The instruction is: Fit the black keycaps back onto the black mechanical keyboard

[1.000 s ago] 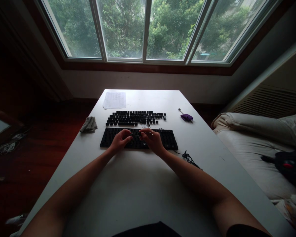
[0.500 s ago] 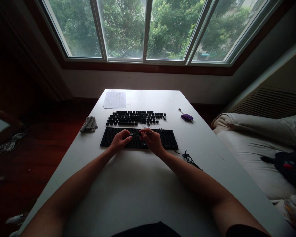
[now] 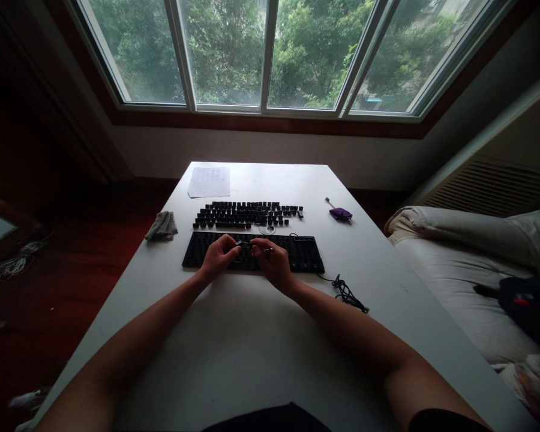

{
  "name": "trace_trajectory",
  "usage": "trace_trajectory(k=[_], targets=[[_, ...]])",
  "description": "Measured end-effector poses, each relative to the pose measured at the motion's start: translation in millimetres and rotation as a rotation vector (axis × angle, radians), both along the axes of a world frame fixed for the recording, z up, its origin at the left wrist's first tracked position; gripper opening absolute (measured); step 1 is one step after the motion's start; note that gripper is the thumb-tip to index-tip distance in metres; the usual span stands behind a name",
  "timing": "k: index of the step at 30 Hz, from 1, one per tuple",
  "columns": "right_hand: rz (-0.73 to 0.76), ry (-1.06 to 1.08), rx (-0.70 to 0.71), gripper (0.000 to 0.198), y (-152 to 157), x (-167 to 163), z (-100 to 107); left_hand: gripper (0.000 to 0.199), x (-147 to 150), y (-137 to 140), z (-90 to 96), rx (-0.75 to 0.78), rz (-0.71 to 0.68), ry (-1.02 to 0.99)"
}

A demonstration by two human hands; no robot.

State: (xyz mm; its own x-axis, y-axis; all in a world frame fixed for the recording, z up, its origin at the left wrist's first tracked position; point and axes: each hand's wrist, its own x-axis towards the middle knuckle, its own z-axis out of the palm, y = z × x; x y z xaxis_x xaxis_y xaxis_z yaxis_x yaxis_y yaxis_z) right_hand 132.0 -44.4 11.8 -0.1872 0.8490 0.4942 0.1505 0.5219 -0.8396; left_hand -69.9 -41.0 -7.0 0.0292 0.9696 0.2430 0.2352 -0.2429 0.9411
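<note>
A black keyboard (image 3: 306,255) lies across the white table, its key bed largely stripped of caps. Above its middle, my left hand (image 3: 218,255) pinches a small keycap (image 3: 238,243) between thumb and index finger. Just right of that, my right hand (image 3: 272,258) is closed on a thin metal tool (image 3: 265,248); its exact kind is too small to make out. The tool's tip points towards the keycap. Beyond the keyboard, loose black keycaps (image 3: 247,214) stand in rows, and a thin wire loop (image 3: 267,230) lies at their near edge.
A grey cloth (image 3: 162,227) lies at the table's left edge, with a printed sheet (image 3: 209,182) at the far left. To the right are a purple cloth-like item (image 3: 341,214), a small brush (image 3: 329,203) and a bundled black cable (image 3: 348,293). A sofa (image 3: 450,282) stands to the right.
My right hand has shifted slightly left and turned, showing more of the thin tool. My left hand stays nearly in place, still pinching the small piece.
</note>
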Motion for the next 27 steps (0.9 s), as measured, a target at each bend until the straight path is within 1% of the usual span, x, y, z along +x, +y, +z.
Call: trace_trajectory(k=[3, 8, 10, 12, 15, 17, 19, 22, 27], targets=[[-0.012, -0.001, -0.008, 0.027, 1, -1, -1, 0.024, 2, -3, 2.5, 0.031, 0.05, 0.078], [0.032, 0.166, -0.181, 0.03, 7, -4, -6, 0.017, 2, -8, 6.1, 0.102, 0.122, 0.209], [0.05, 0.206, -0.206, 0.03, 7, -4, -7, 0.017, 2, -8, 6.5, 0.108, 0.131, 0.213], [0.065, 0.174, -0.181, 0.03, 6, -3, -8, 0.019, 3, -6, 6.2, 0.062, 0.117, 0.117], [0.088, 0.066, -0.085, 0.029, 0, -3, -7, 0.025, 5, -2, 5.2, -0.078, 0.069, -0.173], [0.097, 0.033, -0.042, 0.029, -3, -3, -7, 0.026, 6, -1, 4.6, -0.125, 0.053, -0.285], [0.096, 0.035, -0.045, 0.03, -4, -4, -7, 0.026, 7, -1, 3.9, -0.117, 0.057, -0.278], [0.085, 0.042, -0.064, 0.031, -3, -4, -7, 0.025, 7, -4, 2.3, -0.093, 0.077, -0.208], [0.098, -0.01, -0.015, 0.031, -4, -4, -10, 0.025, 8, -7, 1.9, -0.033, 0.157, -0.094]])
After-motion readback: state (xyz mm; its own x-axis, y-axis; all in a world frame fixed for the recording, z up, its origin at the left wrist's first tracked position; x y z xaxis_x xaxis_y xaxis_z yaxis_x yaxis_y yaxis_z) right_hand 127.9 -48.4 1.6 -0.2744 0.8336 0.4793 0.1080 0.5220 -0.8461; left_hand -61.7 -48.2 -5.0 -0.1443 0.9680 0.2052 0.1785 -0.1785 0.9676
